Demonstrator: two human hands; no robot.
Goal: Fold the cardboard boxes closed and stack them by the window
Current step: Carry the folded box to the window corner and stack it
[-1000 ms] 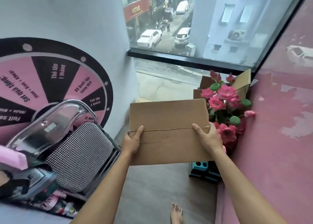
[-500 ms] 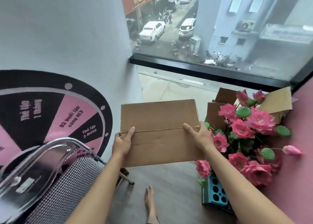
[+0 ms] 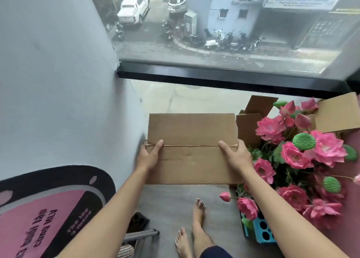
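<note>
A closed brown cardboard box point(image 3: 191, 133) is held in front of me above the grey floor, its two top flaps meeting in a seam. My left hand point(image 3: 149, 155) grips its left end, thumb on the seam. At the right end my right hand point(image 3: 236, 156) grips it the same way. An open cardboard box point(image 3: 251, 119) with raised flaps stands on the floor to the right, by the window point(image 3: 224, 70), partly hidden behind flowers. Another cardboard flap point(image 3: 337, 115) shows at the far right.
A bunch of pink artificial lotus flowers point(image 3: 298, 156) in a blue crate point(image 3: 261, 230) fills the right side. A grey wall with a pink and black wheel graphic point(image 3: 48, 209) is on the left. A chair leg point(image 3: 140, 235) is at the bottom. My bare feet point(image 3: 196, 224) stand on the floor.
I have stepped toward the window with the box in both hands; the chair has slid out of view at lower left, and the window sill and flowers are closer.
</note>
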